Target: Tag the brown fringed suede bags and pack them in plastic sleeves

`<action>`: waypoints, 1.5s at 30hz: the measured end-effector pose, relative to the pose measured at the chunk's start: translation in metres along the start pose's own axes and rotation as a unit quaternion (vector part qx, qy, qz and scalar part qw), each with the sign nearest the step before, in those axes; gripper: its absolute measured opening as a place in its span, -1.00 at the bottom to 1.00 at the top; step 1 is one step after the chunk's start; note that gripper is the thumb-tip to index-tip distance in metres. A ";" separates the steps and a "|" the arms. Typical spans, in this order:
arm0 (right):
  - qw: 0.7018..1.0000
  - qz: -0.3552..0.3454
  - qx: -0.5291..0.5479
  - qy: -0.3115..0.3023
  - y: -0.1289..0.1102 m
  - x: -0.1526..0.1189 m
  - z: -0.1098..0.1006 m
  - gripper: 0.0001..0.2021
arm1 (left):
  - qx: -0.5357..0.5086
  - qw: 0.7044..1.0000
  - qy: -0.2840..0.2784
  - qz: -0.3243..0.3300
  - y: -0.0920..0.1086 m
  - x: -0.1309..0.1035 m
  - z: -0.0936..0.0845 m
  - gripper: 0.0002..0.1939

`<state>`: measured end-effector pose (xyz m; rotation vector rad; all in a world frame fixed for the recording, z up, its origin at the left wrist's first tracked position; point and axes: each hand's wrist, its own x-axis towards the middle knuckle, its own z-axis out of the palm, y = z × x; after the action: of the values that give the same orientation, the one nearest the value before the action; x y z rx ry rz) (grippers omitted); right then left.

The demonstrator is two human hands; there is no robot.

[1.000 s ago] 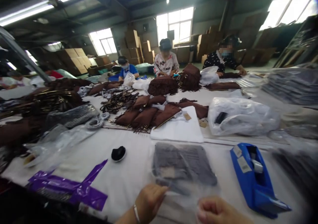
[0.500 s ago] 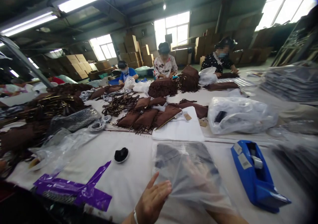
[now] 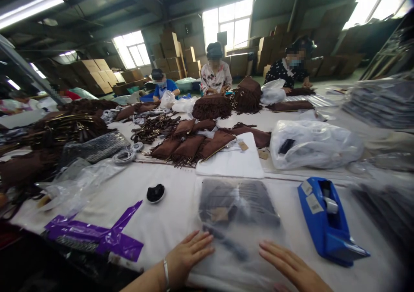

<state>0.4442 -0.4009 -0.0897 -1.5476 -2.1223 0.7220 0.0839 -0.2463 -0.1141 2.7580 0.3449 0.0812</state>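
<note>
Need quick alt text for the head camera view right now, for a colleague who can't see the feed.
Both hands lie flat, palms down, on a clear plastic bag holding a dark folded item on a white table: left hand at its near left edge, right hand at its near right. A blue tape dispenser sits to the right, purple plastic strips to the left; people work among brown fringed bags beyond.

Right hand [image 3: 293, 268] cut off by bottom edge.

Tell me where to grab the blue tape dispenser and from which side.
Take the blue tape dispenser across its two long flat side walls, coming down from above around its middle. It lies lengthwise, its narrow end toward the person, nearest the right hand. The open top holds the tape roll, so stay off that part.
</note>
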 end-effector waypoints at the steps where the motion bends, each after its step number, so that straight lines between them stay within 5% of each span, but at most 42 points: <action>1: 1.000 -0.001 -0.014 -0.024 0.008 0.007 -0.003 -0.56 | -0.017 1.000 -0.019 -0.012 0.000 0.000 -0.001 -0.26; 9: 0.982 0.053 0.000 -0.181 0.063 -0.020 -0.022 -0.37 | -0.151 0.979 -0.131 -0.050 -0.006 -0.007 -0.051 -0.18; 12: 0.992 0.037 -0.005 -0.117 0.065 -0.011 -0.014 -0.43 | -0.174 0.978 -0.109 -0.043 -0.018 -0.003 -0.051 -0.27; 16: 1.000 0.009 0.003 -0.005 0.068 0.008 0.011 -0.47 | -0.220 0.972 0.031 -0.080 -0.028 0.000 -0.024 -0.70; 21: 0.998 0.028 0.033 0.035 0.074 0.004 0.018 -0.52 | -0.239 0.881 0.247 -0.326 -0.026 0.017 0.011 -0.62; 24: 0.994 0.060 0.058 0.066 0.079 0.008 0.017 -0.55 | -0.185 0.837 0.317 -0.405 -0.025 0.039 0.020 -0.51; 30: 0.944 0.220 0.043 0.242 0.083 0.022 0.050 -0.55 | -0.121 0.826 0.325 -0.445 -0.032 0.059 0.016 -0.48; 34: 0.938 0.261 -0.011 0.228 0.078 0.003 0.078 -0.51 | -0.068 0.832 0.286 -0.470 -0.039 0.057 0.012 -0.50; 37: 0.953 0.201 -0.129 0.186 0.078 -0.014 0.088 -0.43 | -0.038 0.840 0.243 -0.484 -0.042 0.056 0.003 -0.61; 40: 0.951 0.173 -0.175 0.189 0.076 -0.018 0.087 -0.41 | 0.023 0.865 0.231 -0.445 -0.037 0.063 -0.018 -0.82; 45: 0.946 0.220 -0.106 0.213 0.062 -0.004 0.077 -0.50 | 0.069 0.951 0.241 -0.182 -0.006 0.099 -0.036 -0.74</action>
<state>0.4447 -0.4020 -0.1884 -2.1068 -1.5916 0.2513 0.1745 -0.2041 -0.0813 2.7267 1.0139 0.6620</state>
